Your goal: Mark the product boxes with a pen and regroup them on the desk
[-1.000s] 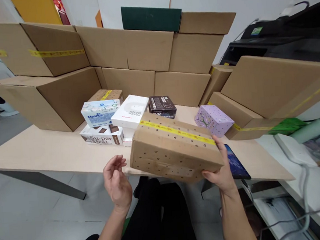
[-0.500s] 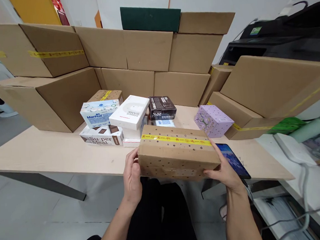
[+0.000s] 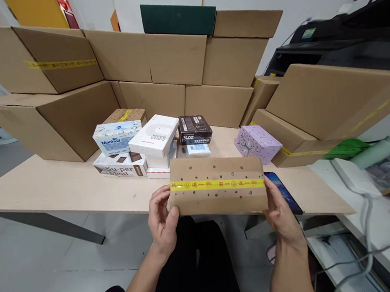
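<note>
I hold a brown cardboard box (image 3: 217, 185) with small holes and a yellow tape strip across its upward face, over the near edge of the light wooden table (image 3: 59, 188). My left hand (image 3: 161, 219) grips its left end, thumb on top. At the right end, my right hand (image 3: 282, 212) clasps it with the fingers underneath. Behind the box sit a white power-bank box (image 3: 153, 135), a Manhua tissue box (image 3: 115, 138), a Super Meal box (image 3: 120, 164), a dark box marked 20% (image 3: 194, 129) and a lilac dotted box (image 3: 257, 143).
Large cardboard cartons (image 3: 162, 72) are stacked along the table's back and right side (image 3: 329, 95). A phone (image 3: 284, 193) lies on the table by my right hand. A black printer (image 3: 342, 40) stands at the far right, with cables (image 3: 366, 222) below it.
My left hand came in from the open and took the box's left end. The box turned so the taped face points up at me, and it levelled out.
</note>
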`<control>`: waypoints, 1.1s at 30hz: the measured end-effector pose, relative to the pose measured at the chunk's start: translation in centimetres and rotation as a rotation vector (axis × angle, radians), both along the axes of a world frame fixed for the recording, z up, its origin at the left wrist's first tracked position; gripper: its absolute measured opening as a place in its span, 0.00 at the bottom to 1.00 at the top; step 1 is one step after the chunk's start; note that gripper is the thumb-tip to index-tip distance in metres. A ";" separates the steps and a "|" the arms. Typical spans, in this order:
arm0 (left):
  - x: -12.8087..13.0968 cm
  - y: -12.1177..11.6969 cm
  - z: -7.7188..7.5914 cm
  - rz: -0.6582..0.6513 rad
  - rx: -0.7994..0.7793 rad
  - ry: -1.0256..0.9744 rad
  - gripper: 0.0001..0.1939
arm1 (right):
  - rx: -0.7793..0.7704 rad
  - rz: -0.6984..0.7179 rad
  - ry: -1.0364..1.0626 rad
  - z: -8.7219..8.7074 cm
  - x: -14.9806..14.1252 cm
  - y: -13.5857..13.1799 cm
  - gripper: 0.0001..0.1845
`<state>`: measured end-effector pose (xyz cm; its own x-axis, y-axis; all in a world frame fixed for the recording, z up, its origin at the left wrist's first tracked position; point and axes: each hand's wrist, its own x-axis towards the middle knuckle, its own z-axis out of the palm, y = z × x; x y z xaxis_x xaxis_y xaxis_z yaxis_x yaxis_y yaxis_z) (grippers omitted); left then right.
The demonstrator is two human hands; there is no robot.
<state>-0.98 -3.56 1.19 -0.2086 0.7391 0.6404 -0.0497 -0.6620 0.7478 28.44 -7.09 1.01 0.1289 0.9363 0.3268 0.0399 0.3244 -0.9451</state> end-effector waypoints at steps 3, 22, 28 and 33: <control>-0.9 -0.7 -1.7 -0.033 0.071 -0.003 0.18 | 0.051 -0.109 0.058 -0.8 -1.4 -1.2 0.40; -1.1 -1.2 -2.5 0.096 -0.197 0.104 0.31 | -0.014 -0.250 -0.180 -2.2 -3.6 -3.4 0.37; -0.8 -1.0 -1.4 0.184 -0.131 0.233 0.26 | -0.181 -0.519 -0.376 -0.9 -1.8 0.0 0.23; -0.2 -1.6 0.2 0.397 0.312 0.384 0.25 | -0.218 -0.359 -0.776 -0.1 0.0 3.8 0.22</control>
